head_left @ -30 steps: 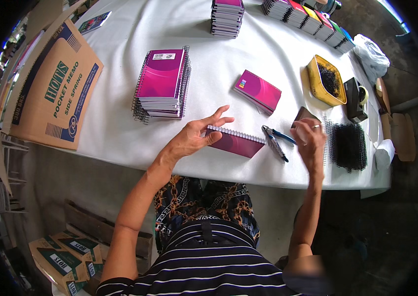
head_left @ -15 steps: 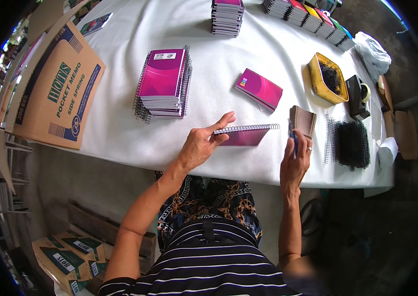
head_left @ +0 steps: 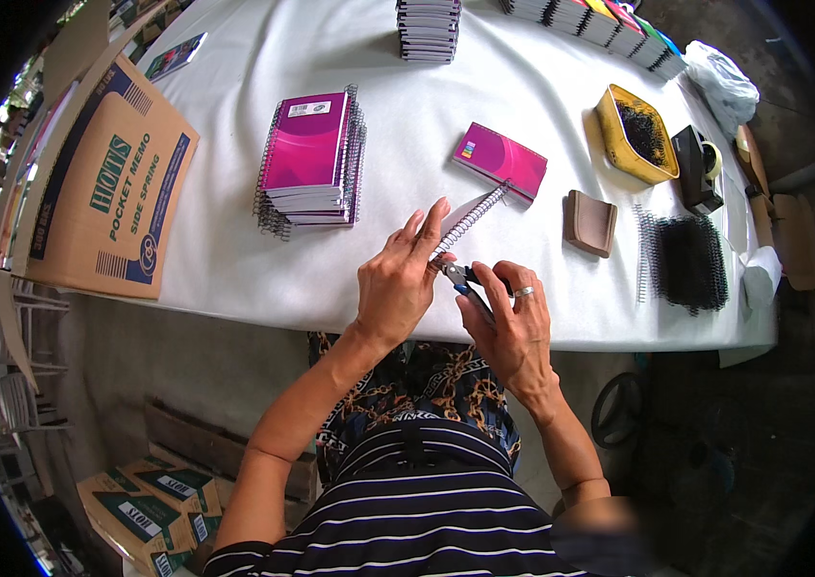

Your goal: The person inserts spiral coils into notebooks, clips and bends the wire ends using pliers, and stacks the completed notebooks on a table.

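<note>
While the right hand grips pliers at frame centre, the left hand holds a wire coil (likely light and springy), best pinched along its length.

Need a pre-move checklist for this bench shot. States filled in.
1. Grip of left hand on spiral-bound notebook: ok, thumb and fingers at its near end.
2. Grip of right hand on pliers: ok, handles in hand.
3. Pliers at near end of coil: ok, jaws point there.
4. Wire caught between jaws: cannot tell, too small and partly covered.
5. Left fingers well away from jaws: not ok, right beside them.
6. Coil's far end off the flat purple notebook: cannot tell, they overlap in view.
</note>
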`<state>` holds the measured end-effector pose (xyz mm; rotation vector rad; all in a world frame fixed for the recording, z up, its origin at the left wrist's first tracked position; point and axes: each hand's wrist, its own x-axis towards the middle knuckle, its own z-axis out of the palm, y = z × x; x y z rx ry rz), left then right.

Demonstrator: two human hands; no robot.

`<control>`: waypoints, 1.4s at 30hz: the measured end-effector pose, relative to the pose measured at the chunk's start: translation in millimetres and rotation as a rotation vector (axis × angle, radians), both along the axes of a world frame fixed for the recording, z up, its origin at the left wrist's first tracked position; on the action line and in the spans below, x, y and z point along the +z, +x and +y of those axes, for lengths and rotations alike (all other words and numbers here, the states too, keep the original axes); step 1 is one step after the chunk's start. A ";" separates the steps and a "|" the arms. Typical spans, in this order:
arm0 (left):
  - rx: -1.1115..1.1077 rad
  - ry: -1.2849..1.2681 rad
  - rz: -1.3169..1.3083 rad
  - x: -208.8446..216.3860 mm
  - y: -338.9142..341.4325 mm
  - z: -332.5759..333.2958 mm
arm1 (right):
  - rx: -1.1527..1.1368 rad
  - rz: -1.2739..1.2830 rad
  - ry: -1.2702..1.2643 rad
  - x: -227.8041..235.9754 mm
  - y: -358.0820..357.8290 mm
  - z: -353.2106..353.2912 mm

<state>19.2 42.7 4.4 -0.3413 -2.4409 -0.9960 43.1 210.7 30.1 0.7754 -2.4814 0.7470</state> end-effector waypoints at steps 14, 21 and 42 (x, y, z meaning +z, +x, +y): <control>0.104 -0.190 0.152 11.1 -2.5 2.7 | 0.066 -0.068 -0.099 11.9 -5.4 -0.9; 0.142 -0.289 0.324 35.8 -11.7 -2.8 | 0.217 -1.044 -0.529 55.4 -20.9 12.6; 0.001 -0.400 -0.268 64.6 -46.4 -122.5 | -0.268 0.039 0.030 -33.8 -96.2 50.8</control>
